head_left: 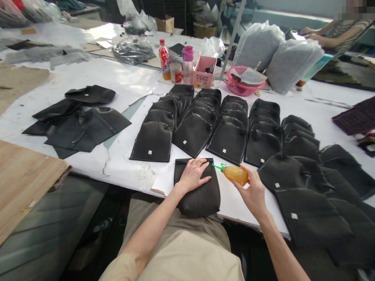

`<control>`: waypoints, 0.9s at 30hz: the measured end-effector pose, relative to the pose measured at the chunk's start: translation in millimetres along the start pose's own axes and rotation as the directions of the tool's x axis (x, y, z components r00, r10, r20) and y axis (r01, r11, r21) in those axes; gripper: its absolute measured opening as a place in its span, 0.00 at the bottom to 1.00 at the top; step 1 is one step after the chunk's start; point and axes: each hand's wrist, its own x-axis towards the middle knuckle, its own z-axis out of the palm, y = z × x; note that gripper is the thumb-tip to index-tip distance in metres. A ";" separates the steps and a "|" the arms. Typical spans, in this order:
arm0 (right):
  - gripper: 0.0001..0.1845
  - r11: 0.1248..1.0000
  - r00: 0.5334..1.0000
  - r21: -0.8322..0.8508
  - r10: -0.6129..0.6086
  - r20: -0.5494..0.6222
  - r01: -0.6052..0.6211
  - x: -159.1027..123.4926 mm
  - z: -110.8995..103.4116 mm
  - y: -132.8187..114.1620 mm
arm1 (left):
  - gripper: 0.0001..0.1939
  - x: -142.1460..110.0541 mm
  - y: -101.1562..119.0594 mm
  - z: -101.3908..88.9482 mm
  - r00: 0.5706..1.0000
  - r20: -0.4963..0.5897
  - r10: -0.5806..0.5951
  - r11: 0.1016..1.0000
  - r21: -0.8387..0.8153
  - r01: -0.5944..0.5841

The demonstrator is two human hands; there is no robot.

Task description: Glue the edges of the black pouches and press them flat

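My left hand (193, 173) lies flat with fingers spread on a black leather-like piece (202, 199) at the table's front edge. The piece has a folded strip along its far edge, and its near end overhangs toward my lap. In my right hand (252, 191) is a squeeze bottle (236, 175) of amber liquid, tipped on its side. Its green nozzle (217, 166) points left, with the tip at the piece's far right corner. Beyond my hands, overlapping black pieces (152, 140) stand in several rows, many with a small pale square tag.
A loose pile of black pieces (74, 128) lies at left, near a wooden board (26, 183). Behind the rows stand a drink bottle (164, 62), a pink box (204, 74) and a pink basket (243, 88). Stuffed plastic bags (293, 64) and another person's arm (331, 37) are at back right.
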 end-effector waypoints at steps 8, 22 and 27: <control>0.26 0.999 0.999 0.022 0.037 -0.026 -0.036 1.8 6.8 4.0 | 0.28 0.2 -0.5 1.4 1.000 0.002 -0.001 1.000 -0.004 0.001; 0.28 0.991 0.995 0.090 0.098 -0.023 -0.096 3.0 10.3 7.3 | 0.28 0.8 -1.0 2.3 1.000 0.000 -0.005 1.000 -0.005 0.005; 0.27 0.995 0.998 0.076 0.070 0.005 -0.071 -0.2 2.9 5.7 | 0.27 0.8 -1.6 2.1 1.000 -0.002 -0.001 1.000 0.001 0.001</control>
